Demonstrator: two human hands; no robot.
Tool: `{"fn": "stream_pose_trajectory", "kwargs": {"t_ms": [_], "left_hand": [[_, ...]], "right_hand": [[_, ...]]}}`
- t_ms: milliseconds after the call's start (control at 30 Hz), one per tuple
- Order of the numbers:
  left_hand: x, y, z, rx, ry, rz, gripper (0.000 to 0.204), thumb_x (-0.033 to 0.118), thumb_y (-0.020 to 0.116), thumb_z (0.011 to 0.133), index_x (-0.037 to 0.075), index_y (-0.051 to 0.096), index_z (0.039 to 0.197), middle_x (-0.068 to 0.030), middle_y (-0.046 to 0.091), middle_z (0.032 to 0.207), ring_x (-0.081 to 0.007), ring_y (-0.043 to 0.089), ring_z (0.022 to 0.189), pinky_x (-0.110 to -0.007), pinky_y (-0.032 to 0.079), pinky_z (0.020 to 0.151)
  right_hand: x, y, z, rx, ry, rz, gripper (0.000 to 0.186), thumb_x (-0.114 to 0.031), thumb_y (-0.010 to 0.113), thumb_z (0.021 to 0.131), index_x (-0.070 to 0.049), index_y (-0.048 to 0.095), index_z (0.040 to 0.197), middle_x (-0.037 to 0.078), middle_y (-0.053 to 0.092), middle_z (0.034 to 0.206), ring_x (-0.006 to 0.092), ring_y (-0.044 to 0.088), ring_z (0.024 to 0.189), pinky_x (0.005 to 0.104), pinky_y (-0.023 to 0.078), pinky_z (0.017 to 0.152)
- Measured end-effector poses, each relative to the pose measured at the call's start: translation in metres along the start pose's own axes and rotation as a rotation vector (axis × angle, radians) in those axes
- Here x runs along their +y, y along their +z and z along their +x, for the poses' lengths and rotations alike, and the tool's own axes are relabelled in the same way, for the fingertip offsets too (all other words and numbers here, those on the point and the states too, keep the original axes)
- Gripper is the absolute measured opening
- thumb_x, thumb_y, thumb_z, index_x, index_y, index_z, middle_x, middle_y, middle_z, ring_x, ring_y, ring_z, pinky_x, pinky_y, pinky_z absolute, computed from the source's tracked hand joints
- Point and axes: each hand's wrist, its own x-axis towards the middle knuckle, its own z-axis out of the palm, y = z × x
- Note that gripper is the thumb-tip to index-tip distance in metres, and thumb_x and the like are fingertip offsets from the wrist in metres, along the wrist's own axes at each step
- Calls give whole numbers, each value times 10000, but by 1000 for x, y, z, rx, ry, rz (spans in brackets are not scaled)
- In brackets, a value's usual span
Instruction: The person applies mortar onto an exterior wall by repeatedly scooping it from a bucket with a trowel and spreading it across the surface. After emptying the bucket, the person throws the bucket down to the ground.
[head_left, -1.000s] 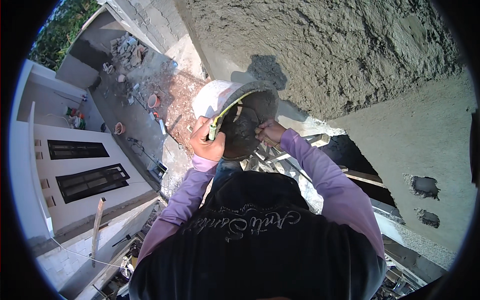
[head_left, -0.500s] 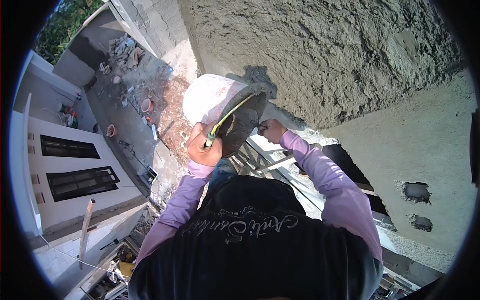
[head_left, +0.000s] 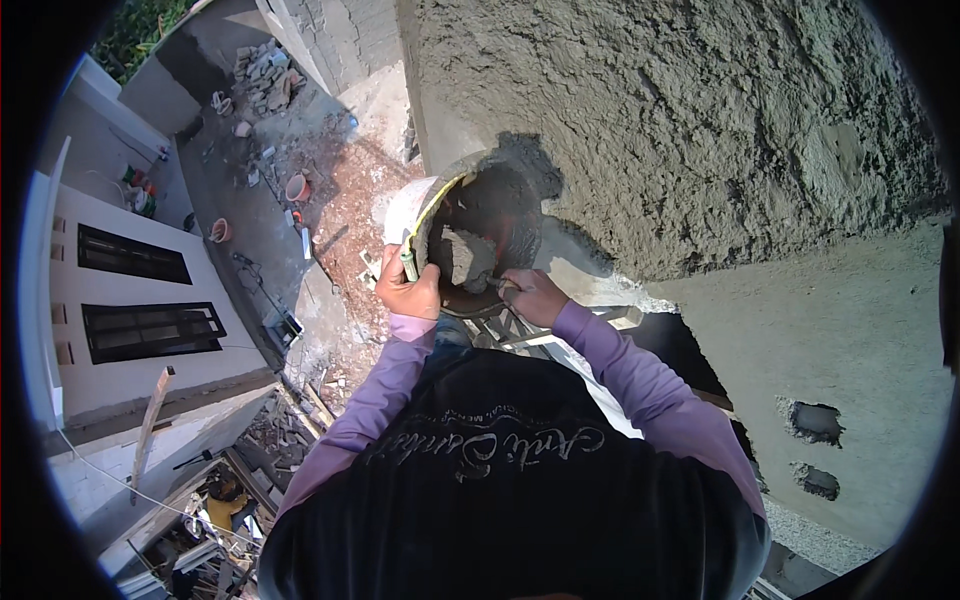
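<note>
A mortar-crusted bucket (head_left: 405, 212), pale outside, is tipped so that its dark mouth faces me. My left hand (head_left: 408, 292) is closed at its near left rim, gripping the yellow-green handle (head_left: 409, 262). Inside lies a lump of wet grey mortar (head_left: 468, 260). My right hand (head_left: 535, 297) is closed at the near right rim, fingers pinched together; what they hold is hidden, and I cannot tell if it is the rim or a tool. Just beyond the bucket stands a wall with rough wet plaster (head_left: 650, 120).
Smoother plaster (head_left: 740, 330) with two small rectangular holes (head_left: 815, 422) covers the wall at right. Metal framework (head_left: 525, 335) shows below the bucket. Far below left are rubble (head_left: 268, 78), a small bucket (head_left: 297, 187) and a white building (head_left: 130, 370). An upright wood strip (head_left: 152, 430) stands lower left.
The bucket has tipped toward me, so its inside and the mortar now show. My right hand has moved slightly down and left along the rim; my left hand keeps its grip.
</note>
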Motion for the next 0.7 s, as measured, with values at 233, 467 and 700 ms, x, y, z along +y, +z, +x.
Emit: {"fn": "stream_pose_trajectory", "kwargs": {"t_ms": [233,467,700], "left_hand": [[-74,-52,-30,315,-371,-84,266,-84,564,638,-32,643,886,-14,618,794,-99,558,649,-246,474,591],[-46,-115,-54,579,-319,-37,310,-106,575,631,-31,641,924,-35,631,833,-111,560,662,-248,470,600],[-17,-178,-72,597,-207,395,438,-53,585,645,-89,625,1079,-125,658,1017,-196,605,902,-315,470,874]], "right_hand": [[-42,-18,5,100,-145,-505,370,-261,670,825,13,614,1067,263,629,1021,441,597,1002,482,480,869],[-225,-108,-8,141,-837,-526,310,-219,677,791,36,631,963,227,626,811,424,610,792,447,494,707],[-374,-210,-10,-339,-897,-32,197,-184,688,872,11,668,880,43,614,663,75,564,516,213,456,469]]}}
